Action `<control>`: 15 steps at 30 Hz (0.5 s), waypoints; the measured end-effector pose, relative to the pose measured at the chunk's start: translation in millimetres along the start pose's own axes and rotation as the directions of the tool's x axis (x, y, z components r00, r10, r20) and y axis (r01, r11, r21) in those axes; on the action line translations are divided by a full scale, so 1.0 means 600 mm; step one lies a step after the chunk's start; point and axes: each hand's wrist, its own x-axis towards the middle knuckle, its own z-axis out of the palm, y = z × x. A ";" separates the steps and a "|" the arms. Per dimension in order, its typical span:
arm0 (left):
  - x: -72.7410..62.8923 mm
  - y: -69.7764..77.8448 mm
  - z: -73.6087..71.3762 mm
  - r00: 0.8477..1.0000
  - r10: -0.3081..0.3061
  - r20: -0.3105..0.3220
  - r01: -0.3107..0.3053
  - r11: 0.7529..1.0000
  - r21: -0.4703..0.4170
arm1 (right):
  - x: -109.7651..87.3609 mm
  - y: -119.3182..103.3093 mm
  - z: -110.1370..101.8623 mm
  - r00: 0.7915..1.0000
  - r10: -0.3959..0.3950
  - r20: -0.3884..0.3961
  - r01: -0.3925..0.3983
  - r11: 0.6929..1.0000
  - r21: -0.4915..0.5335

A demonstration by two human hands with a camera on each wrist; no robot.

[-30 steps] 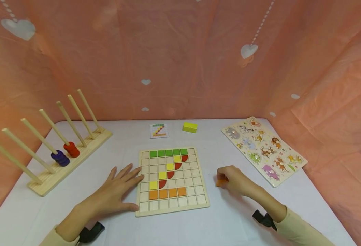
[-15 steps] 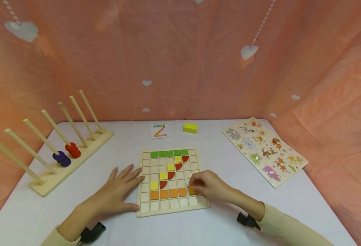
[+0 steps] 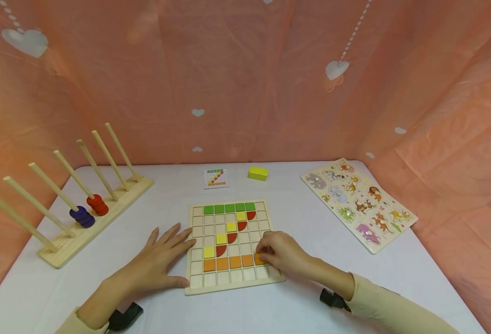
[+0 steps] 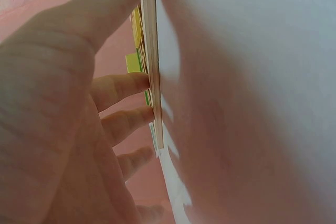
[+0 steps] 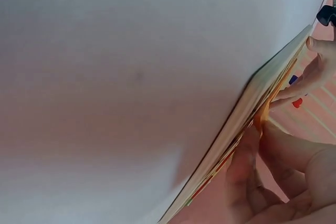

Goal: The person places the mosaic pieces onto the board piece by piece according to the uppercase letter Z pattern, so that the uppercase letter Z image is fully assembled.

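Observation:
A wooden grid board (image 3: pixel 223 278) lies on the white table. Green squares (image 3: pixel 229 208) fill part of its upper row, yellow squares (image 3: pixel 221 239) and red quarter-circles (image 3: pixel 231 238) step diagonally down, and orange squares (image 3: pixel 229 263) line a lower row. At that row's right end my right hand (image 3: pixel 289 255) pinches another orange square tile (image 3: pixel 260 259) between thumb and fingers. The right wrist view shows the tile (image 5: pixel 262 113) tilted at the board's surface. With fingers spread, my left hand (image 3: pixel 158 257) touches the board's left edge; its thumb rests by the lower left corner.
A pattern card (image 3: pixel 216 178) and a yellow block (image 3: pixel 258 173) sit behind the board. At the left stands a wooden peg rack (image 3: pixel 116 199) with blue rings (image 3: pixel 82 216) and red rings (image 3: pixel 97 204). An animal puzzle board (image 3: pixel 358 204) lies at the right, before a pink curtain (image 3: pixel 245 93).
My right hand has carried the orange tile left from the table onto the board, to the end of the orange row. The left hand has stayed at the board's edge.

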 end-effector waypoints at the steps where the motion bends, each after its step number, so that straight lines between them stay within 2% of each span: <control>1: -0.001 0.000 0.000 1.000 -0.002 0.001 0.002 1.000 0.000 | 0.000 0.000 0.001 1.000 0.001 -0.004 -0.001 0.999 -0.032; 3: -0.001 0.000 0.001 1.000 -0.003 0.001 0.003 1.000 -0.001 | 0.001 -0.001 0.002 1.000 0.004 -0.007 -0.004 0.997 -0.074; 15: 0.000 0.000 0.000 1.000 -0.005 0.003 0.005 1.000 0.010 | -0.002 -0.003 0.005 0.999 -0.035 -0.030 0.030 0.990 -0.137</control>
